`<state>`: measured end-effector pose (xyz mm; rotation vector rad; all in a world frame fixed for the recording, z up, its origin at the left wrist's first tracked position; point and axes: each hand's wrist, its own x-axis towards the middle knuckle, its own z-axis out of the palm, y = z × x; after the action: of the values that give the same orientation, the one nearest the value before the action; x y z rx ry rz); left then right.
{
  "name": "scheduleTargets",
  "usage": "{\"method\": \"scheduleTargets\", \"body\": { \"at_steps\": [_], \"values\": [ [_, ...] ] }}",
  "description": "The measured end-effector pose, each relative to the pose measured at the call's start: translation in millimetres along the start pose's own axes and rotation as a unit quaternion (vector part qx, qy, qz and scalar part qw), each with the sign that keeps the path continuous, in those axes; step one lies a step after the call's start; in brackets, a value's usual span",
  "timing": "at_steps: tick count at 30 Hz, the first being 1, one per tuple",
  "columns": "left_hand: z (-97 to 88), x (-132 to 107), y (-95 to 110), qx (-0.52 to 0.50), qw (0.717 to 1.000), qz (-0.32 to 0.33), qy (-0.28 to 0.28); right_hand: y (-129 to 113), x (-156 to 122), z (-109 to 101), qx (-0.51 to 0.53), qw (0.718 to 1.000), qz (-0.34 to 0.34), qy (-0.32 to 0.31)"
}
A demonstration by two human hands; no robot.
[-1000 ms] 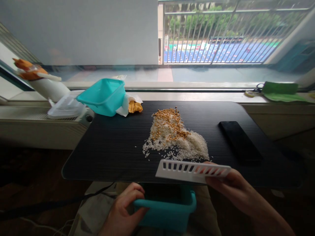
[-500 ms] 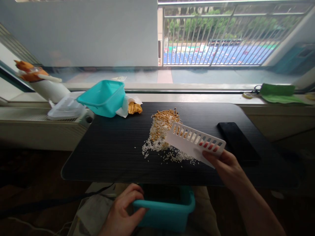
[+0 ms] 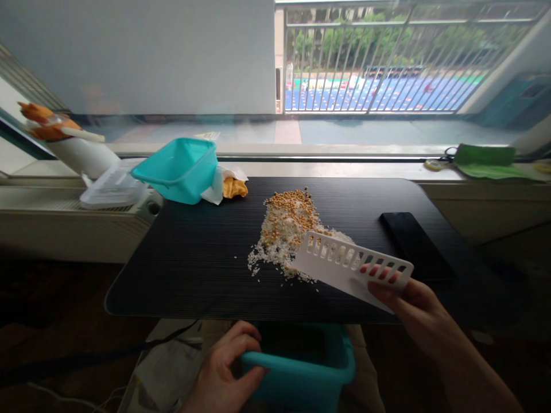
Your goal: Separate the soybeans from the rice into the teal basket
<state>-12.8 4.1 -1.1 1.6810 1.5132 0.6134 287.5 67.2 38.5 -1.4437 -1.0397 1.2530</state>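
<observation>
My right hand (image 3: 413, 301) grips a white slotted plastic board (image 3: 340, 269) by its right end, fingers behind it and thumb in front. The board is tilted over the black table (image 3: 181, 269), and its left end reaches the near side of a pile of white rice grains (image 3: 275, 252). Round yellow beans (image 3: 290, 201), which look like soybeans, lie mixed in the pile, mostly toward its far side. Below the table's front edge, my left hand (image 3: 232, 367) is closed on the rim of a teal plastic basin (image 3: 301, 370). The basin's inside is dark.
A second teal basin (image 3: 176, 175) stands at the table's back left, beside white paper and a crumpled orange cloth (image 3: 235, 187). A black phone-like slab (image 3: 415, 244) lies at the right. A clear lid (image 3: 112, 186) and a green cloth (image 3: 484, 162) are along the sill.
My right hand has moved the board toward me and to the right, uncovering rice behind it. The basin in my left hand has shifted slightly right.
</observation>
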Motion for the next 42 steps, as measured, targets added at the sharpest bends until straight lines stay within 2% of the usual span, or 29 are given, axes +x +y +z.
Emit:
{"method": "scheduleTargets", "body": {
  "at_steps": [5,13,18,23,27,33,37,42],
  "values": [
    [2.3,0.2,0.0,-0.001,1.000,0.002,-0.006,0.9,-5.1,-6.0,-0.027,1.000,0.002,-0.004],
    [2.9,-0.9,0.2,-0.001,1.000,-0.001,-0.010,3.1,-9.1,-11.3,-0.006,1.000,0.020,-0.009],
    [1.7,0.0,1.2,-0.004,1.000,-0.001,-0.016,4.2,-2.8,-1.1,0.016,1.000,0.005,0.007],
    [1.2,-0.5,0.7,0.002,1.000,-0.009,-0.013,3.6,6.0,11.8,0.026,1.000,-0.014,-0.009],
    [1.3,-2.1,-1.2,0.000,1.000,-0.008,-0.010,2.6,4.3,10.8,0.019,0.999,0.002,-0.030],
    [1.9,0.2,1.0,-0.006,1.000,-0.008,-0.007,3.9,1.0,6.1,0.018,0.999,0.001,-0.026],
    [-1.1,-0.2,-1.1,-0.012,1.000,-0.016,-0.010,6.4,2.7,9.6,0.006,0.997,-0.021,-0.073],
    [-15.1,-5.1,-12.9,-0.007,0.999,-0.024,0.036,11.2,8.4,29.8,-0.033,0.975,-0.069,-0.209]
  ]
}}
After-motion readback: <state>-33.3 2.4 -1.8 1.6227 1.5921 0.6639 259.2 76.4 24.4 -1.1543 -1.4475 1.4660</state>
